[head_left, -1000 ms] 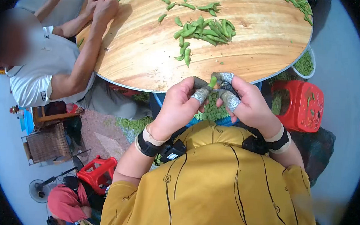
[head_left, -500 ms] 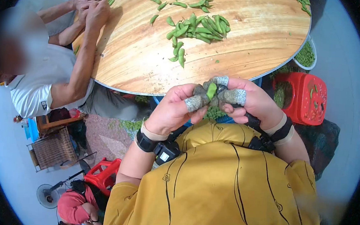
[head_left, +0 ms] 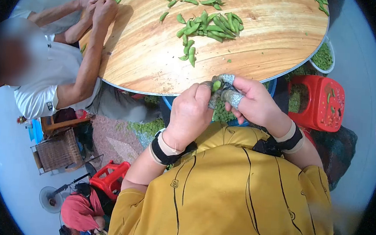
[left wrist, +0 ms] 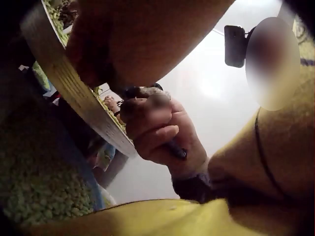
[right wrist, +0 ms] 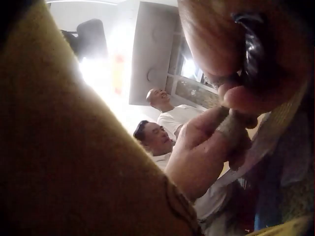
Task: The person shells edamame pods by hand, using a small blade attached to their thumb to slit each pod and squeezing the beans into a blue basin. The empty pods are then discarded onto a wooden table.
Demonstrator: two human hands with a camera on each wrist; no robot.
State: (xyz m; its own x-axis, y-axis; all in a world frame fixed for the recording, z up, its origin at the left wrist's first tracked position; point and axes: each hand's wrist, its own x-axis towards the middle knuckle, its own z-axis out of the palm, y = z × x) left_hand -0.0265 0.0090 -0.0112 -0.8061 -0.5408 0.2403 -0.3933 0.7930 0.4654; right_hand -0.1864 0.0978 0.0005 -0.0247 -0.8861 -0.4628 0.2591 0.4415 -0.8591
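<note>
Just past the near table edge, both hands meet over a basin of shelled green beans (head_left: 225,113). A green soybean pod (head_left: 216,85) shows between their fingertips, partly hidden by them. My left hand (head_left: 192,111) pinches it from the left, its back turned up toward the head camera. My right hand (head_left: 258,100) pinches at the pod from the right, with worn grey fabric covers on its thumb and forefinger. A dark glossy strip (right wrist: 253,49) lies against the right fingers in the right wrist view; I cannot tell what it is.
On the wooden table (head_left: 148,59) lies a heap of soybean pods (head_left: 215,26), with several strays around it. A red stool (head_left: 318,101) stands to the right, below a white tub of beans (head_left: 323,57). Another person's forearms (head_left: 96,34) rest at the table's left side.
My left hand has rolled over so its back faces up, and its thumb no longer shows. The pod stays between both hands, now showing less of itself.
</note>
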